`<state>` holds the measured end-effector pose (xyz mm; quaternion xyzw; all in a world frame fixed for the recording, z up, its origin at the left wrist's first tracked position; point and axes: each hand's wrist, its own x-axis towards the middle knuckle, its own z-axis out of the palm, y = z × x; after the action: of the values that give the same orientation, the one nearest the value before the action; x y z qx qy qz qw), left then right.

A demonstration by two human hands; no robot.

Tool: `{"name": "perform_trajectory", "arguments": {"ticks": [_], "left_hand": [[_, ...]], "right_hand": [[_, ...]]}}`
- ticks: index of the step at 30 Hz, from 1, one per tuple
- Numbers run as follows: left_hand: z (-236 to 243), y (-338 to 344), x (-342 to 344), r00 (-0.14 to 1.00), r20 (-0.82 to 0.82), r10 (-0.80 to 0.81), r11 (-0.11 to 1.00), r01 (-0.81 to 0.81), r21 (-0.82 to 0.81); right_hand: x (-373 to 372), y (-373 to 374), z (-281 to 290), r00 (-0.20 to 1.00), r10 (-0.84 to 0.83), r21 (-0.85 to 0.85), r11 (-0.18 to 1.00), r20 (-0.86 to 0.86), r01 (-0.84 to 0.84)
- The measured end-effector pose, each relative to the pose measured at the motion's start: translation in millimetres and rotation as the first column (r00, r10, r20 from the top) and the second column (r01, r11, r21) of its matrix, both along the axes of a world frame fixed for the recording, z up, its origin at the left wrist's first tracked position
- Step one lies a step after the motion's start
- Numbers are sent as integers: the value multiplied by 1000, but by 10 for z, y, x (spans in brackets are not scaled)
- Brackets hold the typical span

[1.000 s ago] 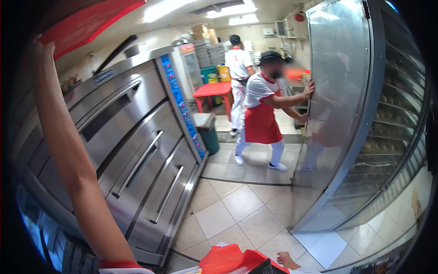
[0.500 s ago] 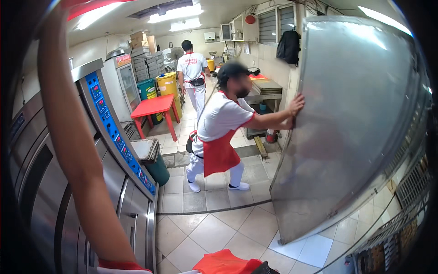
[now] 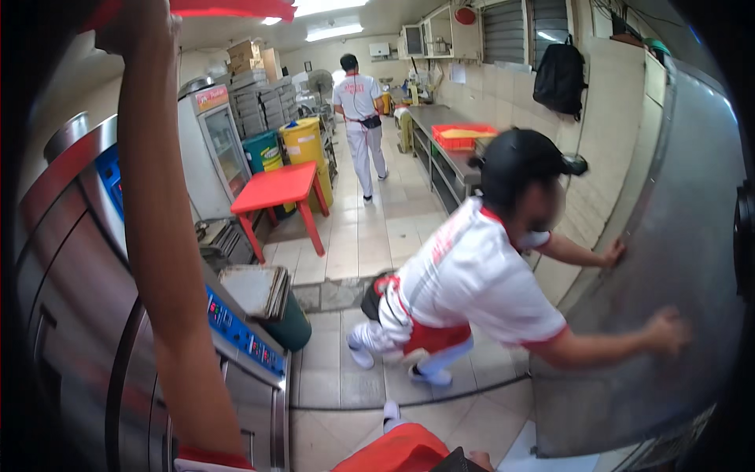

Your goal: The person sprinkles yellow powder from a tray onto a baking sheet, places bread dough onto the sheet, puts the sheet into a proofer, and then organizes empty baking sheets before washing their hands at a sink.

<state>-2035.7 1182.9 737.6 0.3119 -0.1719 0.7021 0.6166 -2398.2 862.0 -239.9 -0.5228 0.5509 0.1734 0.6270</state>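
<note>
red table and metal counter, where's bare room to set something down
The red table has a bare top, bordered by the fridge and large yellow bin. The metal counter looks bare just beyond its red crate. It's crowded by the dark green bin, where flat trays are stacked.

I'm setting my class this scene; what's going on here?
The person's left hand is raised, gripping a flat red object; the right hand barely shows at the lower edge. A co-worker in a black cap leans forward, both hands at a tall metal panel. Another co-worker is farther back, facing away.
</note>
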Motion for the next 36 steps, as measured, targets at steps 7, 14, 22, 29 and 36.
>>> {"name": "perform_trajectory", "arguments": {"ticks": [7, 14, 22, 29, 36], "left_hand": [[59, 737, 2739, 925, 19, -379, 921, 376, 98], [-1071, 1027, 5484, 716, -118, -688, 722, 692, -7], [-3819, 923, 8280, 281, -389, -877, 398, 879, -264], [-5193, 97, 9640, -201, -229, -952, 6, 740, -673], [-5834, -601, 11063, -358, -295, -886, 47, 564, -825]], "right_hand": [[2275, 261, 158, 999, 52, 87, 995, 14, -53], [4479, 177, 367, 996, 44, 29, 998, 82, -46], [6589, 485, 199, 993, -120, 22, 992, -21, 121], [9120, 255, 889, 907, -233, 146, 970, 350, 193], [12697, -443, 3052, 374, -756, 773, 619, 538, 138]]}}
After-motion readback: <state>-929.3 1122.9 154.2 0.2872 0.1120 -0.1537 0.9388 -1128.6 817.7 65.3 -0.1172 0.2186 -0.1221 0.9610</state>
